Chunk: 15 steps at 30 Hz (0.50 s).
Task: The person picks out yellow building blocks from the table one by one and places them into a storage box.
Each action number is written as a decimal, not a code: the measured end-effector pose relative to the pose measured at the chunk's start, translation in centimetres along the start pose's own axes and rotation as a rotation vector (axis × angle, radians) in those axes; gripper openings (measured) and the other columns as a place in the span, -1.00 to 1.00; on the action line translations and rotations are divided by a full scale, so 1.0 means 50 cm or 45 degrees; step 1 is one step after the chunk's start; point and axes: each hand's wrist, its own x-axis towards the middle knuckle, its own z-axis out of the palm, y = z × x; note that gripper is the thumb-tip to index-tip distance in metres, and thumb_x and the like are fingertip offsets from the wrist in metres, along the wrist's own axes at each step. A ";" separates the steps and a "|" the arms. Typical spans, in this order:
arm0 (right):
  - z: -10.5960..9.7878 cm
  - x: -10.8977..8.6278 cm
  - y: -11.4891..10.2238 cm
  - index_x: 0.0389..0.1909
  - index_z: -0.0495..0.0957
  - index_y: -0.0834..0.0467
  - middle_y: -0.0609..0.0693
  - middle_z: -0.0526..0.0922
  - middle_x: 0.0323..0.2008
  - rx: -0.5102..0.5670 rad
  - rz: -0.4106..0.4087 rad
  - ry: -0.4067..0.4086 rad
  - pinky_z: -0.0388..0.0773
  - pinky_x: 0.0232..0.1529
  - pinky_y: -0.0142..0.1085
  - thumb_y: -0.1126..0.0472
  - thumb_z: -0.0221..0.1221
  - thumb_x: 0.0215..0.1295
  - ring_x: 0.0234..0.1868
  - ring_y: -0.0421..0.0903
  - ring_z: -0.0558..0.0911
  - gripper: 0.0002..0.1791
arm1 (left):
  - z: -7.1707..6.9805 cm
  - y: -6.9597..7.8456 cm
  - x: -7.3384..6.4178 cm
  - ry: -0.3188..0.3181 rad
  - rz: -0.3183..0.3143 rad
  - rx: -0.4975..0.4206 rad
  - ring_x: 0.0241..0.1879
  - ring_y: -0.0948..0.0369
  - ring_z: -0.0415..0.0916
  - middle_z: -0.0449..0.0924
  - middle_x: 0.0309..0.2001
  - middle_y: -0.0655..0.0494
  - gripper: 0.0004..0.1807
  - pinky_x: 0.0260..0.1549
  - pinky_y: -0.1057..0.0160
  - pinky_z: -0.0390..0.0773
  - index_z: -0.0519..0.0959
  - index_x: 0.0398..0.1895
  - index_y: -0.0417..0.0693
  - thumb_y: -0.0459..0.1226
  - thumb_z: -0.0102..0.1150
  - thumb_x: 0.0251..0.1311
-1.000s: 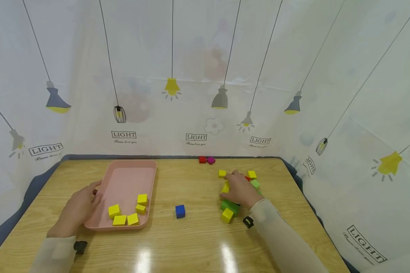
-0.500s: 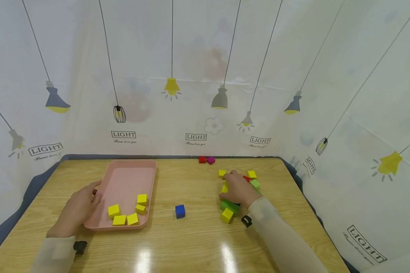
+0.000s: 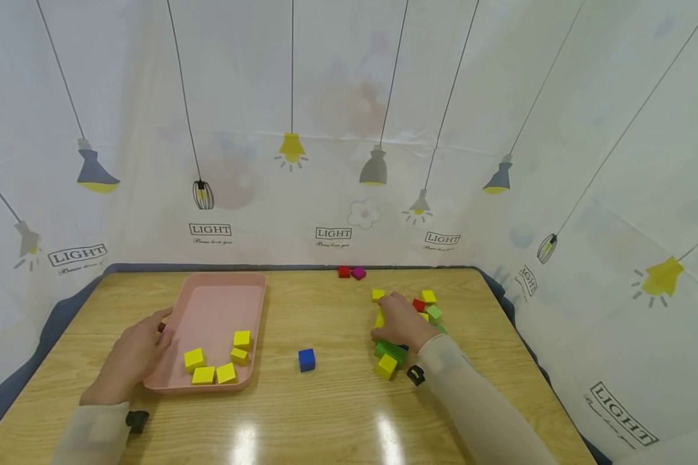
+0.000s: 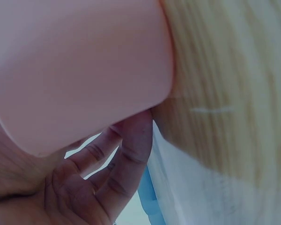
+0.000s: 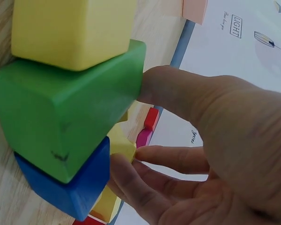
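Head view: the left hand [image 3: 132,354], fingers relaxed, touches a pink tray [image 3: 218,307], while the right hand [image 3: 406,321] pinches a yellow block [image 3: 379,320] near a green block [image 3: 388,351].

The head view shows one worktop [image 3: 337,420], two hands (left hand [image 3: 128,355], right hand [image 3: 405,321]) and two sleeves [image 3: 479,400]. Lower left: one pink tray [image 3: 221,300], with five yellow blocks [image 3: 226,373] in it. Lower centre: one lone blue block [image 3: 306,360]. Just above the frame's middle right, at the far edge: one red block [image 3: 344,272], one magenta block [image 3: 358,273]. In the pile right of centre: at least five more yellow blocks, three green blocks [image 3: 391,352], one more red, one more blue; the full count is hidden. Across the wall: nine printed lamps [image 3: 374,168], six "LIGHT" labels [image 3: 334,233], one flower [image 3: 364,214].
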 end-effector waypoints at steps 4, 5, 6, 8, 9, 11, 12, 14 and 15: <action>0.000 0.002 -0.002 0.36 0.72 0.32 0.19 0.74 0.19 0.001 0.006 0.002 0.81 0.39 0.00 0.06 0.67 0.36 0.06 0.05 0.62 -0.32 | -0.001 0.001 -0.002 -0.003 -0.011 -0.004 0.13 -0.33 0.68 0.63 0.33 -0.60 -0.27 0.33 -0.48 0.73 0.26 0.76 -0.48 -0.31 0.23 0.72; 0.000 0.002 -0.003 0.36 0.72 0.32 0.18 0.74 0.19 0.003 0.006 0.002 0.81 0.39 0.00 0.06 0.68 0.35 0.06 0.05 0.62 -0.32 | -0.001 0.001 -0.002 -0.001 -0.011 -0.004 0.11 -0.32 0.67 0.64 0.32 -0.60 -0.27 0.32 -0.48 0.73 0.26 0.76 -0.47 -0.31 0.23 0.72; 0.000 0.002 -0.003 0.37 0.72 0.32 0.18 0.74 0.20 0.002 0.005 0.004 0.81 0.39 0.00 0.06 0.68 0.35 0.06 0.05 0.62 -0.31 | -0.002 0.001 -0.002 0.002 -0.012 -0.004 0.10 -0.31 0.67 0.64 0.31 -0.59 -0.27 0.32 -0.48 0.74 0.25 0.76 -0.48 -0.31 0.23 0.72; -0.001 0.002 -0.004 0.36 0.72 0.32 0.19 0.74 0.20 0.002 -0.001 0.012 0.81 0.37 0.00 0.07 0.67 0.35 0.06 0.05 0.62 -0.32 | -0.001 0.001 -0.001 0.007 -0.011 0.000 0.08 -0.29 0.67 0.65 0.30 -0.59 -0.27 0.31 -0.47 0.74 0.26 0.76 -0.47 -0.31 0.23 0.72; -0.001 0.001 -0.005 0.36 0.73 0.33 0.19 0.74 0.20 0.001 -0.005 0.017 0.81 0.36 -0.01 0.07 0.67 0.35 0.06 0.05 0.61 -0.32 | -0.001 0.001 -0.001 0.009 -0.010 0.001 0.07 -0.28 0.67 0.65 0.29 -0.59 -0.27 0.31 -0.47 0.75 0.26 0.76 -0.47 -0.31 0.23 0.71; -0.002 0.001 -0.006 0.32 0.74 0.33 0.19 0.74 0.17 0.001 -0.016 0.033 0.82 0.33 -0.02 0.08 0.67 0.34 0.04 0.05 0.61 -0.35 | 0.000 0.000 -0.001 0.011 -0.009 0.002 0.07 -0.28 0.67 0.65 0.29 -0.58 -0.27 0.30 -0.46 0.76 0.26 0.76 -0.46 -0.31 0.24 0.71; -0.002 0.001 -0.007 0.30 0.74 0.34 0.19 0.73 0.14 0.001 -0.022 0.041 0.82 0.30 -0.02 0.08 0.67 0.34 0.03 0.05 0.61 -0.36 | 0.001 0.000 -0.001 0.012 -0.009 0.001 0.08 -0.28 0.67 0.65 0.30 -0.58 -0.27 0.30 -0.46 0.75 0.26 0.76 -0.46 -0.31 0.24 0.71; -0.002 0.001 -0.009 0.27 0.75 0.34 0.18 0.72 0.09 -0.001 -0.038 0.062 0.81 0.25 -0.04 0.07 0.66 0.35 0.00 0.05 0.60 -0.38 | 0.002 0.000 -0.002 0.011 -0.009 -0.002 0.08 -0.29 0.67 0.64 0.31 -0.59 -0.27 0.31 -0.46 0.75 0.26 0.76 -0.46 -0.31 0.24 0.71; -0.002 0.001 -0.009 0.26 0.75 0.35 0.17 0.70 0.06 0.001 -0.046 0.072 0.80 0.21 -0.05 0.07 0.66 0.35 -0.01 0.05 0.59 -0.39 | 0.001 0.000 -0.002 0.009 -0.010 -0.005 0.09 -0.29 0.67 0.64 0.32 -0.59 -0.27 0.32 -0.46 0.75 0.26 0.76 -0.46 -0.31 0.24 0.71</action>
